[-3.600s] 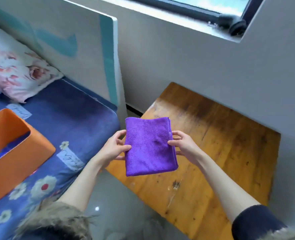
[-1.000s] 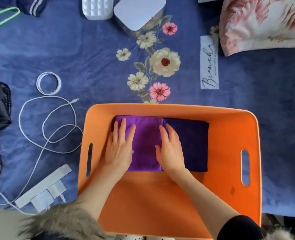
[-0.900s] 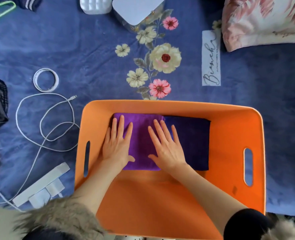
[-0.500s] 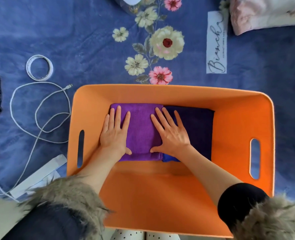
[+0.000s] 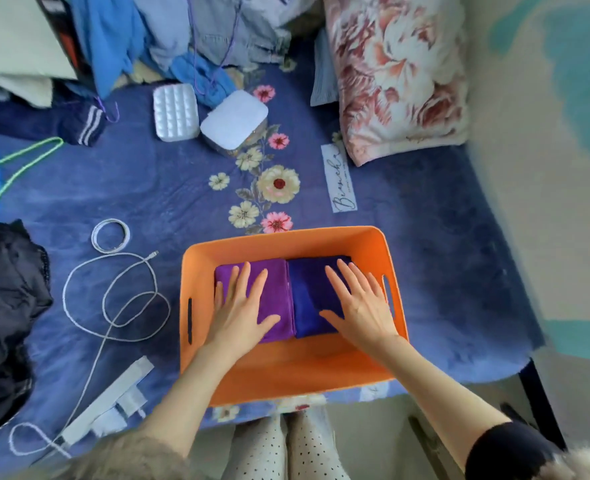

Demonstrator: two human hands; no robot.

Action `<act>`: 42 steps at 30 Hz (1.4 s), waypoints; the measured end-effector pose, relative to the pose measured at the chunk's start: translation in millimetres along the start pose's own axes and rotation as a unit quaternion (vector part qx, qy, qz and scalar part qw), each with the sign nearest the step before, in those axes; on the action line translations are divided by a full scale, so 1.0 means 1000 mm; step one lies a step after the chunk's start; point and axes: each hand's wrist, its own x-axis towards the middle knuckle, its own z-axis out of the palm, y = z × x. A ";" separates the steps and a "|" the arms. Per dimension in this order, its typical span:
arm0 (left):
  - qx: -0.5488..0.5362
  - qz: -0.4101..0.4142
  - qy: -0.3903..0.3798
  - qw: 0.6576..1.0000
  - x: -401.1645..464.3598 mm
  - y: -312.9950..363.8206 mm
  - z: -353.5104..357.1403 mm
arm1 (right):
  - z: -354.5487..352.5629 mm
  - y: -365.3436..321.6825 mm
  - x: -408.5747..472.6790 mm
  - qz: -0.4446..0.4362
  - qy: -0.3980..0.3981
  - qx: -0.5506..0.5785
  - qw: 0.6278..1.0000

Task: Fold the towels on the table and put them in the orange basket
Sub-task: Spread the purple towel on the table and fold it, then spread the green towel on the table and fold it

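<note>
Flat hands (image 5: pixel 241 306) (image 5: pixel 359 306) press 2 towels (image 5: pixel 276 289).

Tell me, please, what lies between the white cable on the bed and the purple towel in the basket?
In the head view, only blue bedspread and the orange basket's left wall separate the white cable from the purple towel.

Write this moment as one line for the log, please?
step: pressing towels flat | left hand: flat on purple towel | right hand: flat on dark blue towel | both towels: folded, side by side in orange basket
</note>
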 end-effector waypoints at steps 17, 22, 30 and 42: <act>0.063 0.453 0.040 0.888 -0.088 0.134 -0.067 | -0.100 -0.043 -0.244 0.441 0.237 0.016 0.866; 0.137 0.588 -0.001 0.797 -0.149 0.179 -0.033 | -0.084 -0.089 -0.348 0.573 0.269 0.047 0.773; 0.164 0.759 -0.078 0.625 -0.319 0.217 0.033 | -0.051 -0.221 -0.514 0.736 0.289 0.095 0.604; 0.109 0.904 -0.225 0.348 -0.632 0.082 0.135 | 0.031 -0.557 -0.683 0.900 0.280 0.063 0.327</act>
